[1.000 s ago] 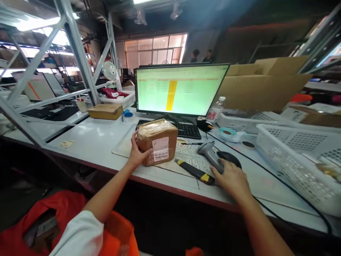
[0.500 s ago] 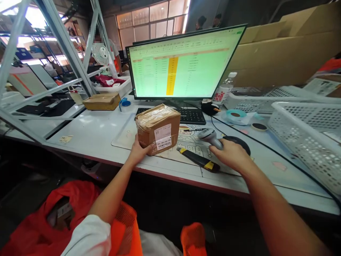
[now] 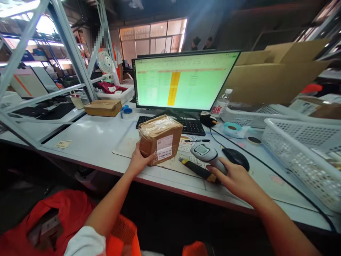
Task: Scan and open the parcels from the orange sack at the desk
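Here, the left hand [image 3: 140, 160] grips a box [image 3: 160, 139]. The right hand [image 3: 237, 178] clasps a scanner [image 3: 207, 155] near a knife [image 3: 197, 170].

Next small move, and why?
Probably aim the grey plastic handheld scanner at the white printed label on the brown rectangular cardboard box: the right grip holds the scanner apart from the box, the left grip holds the box, and the label faces the person.
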`<action>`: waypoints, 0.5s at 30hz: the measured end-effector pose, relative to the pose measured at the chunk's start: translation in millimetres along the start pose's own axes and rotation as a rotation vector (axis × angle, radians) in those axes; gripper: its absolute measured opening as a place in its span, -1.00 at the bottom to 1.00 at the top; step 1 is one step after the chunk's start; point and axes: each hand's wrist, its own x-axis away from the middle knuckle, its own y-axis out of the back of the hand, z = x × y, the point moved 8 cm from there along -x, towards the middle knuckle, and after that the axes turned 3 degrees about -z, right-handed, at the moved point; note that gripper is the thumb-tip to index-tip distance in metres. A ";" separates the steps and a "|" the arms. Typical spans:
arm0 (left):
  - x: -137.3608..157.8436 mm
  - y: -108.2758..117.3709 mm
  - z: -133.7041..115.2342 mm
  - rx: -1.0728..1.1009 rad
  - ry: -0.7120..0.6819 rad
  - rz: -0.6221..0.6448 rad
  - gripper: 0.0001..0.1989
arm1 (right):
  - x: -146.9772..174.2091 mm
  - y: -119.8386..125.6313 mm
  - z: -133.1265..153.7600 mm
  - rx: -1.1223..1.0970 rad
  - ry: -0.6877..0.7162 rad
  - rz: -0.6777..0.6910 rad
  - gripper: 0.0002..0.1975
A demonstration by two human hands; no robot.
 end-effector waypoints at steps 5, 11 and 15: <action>-4.8 49.5 16.3 -0.042 -0.006 -0.073 -0.20 | -34.1 -33.5 -57.9 0.379 -0.267 0.034 -0.37; -7.2 85.4 49.1 -0.022 0.068 -0.122 -0.23 | -50.9 -17.9 -57.6 0.515 -0.308 0.118 -0.39; -7.0 81.3 51.0 -0.020 0.075 -0.102 -0.22 | -113.5 2.6 -14.9 0.382 -0.210 -0.070 -0.43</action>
